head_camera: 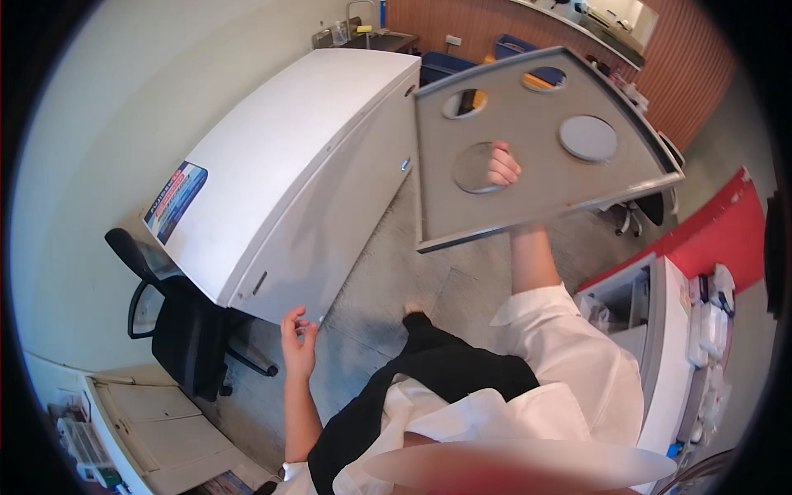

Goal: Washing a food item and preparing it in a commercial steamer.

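A grey metal panel [513, 136] with a raised rim and several round openings is held up by my right hand [504, 164]. My right forearm passes beneath the panel, and the curled fingers come up through the near left opening; where they grip is partly hidden. A grey disc [588, 138] fills or covers the opening at the right. My left hand [299, 337] hangs at the left with fingers loosely bent and apart, holding nothing, near the lower front corner of a white chest freezer [297, 142].
A black office chair [185, 334] stands beyond my left hand. Low cabinets [161, 427] are at lower left. Blue crates [445, 67] and a sink area [383, 42] lie behind the panel. At right stand a white open-fronted unit [665, 309] and a red panel [724, 216].
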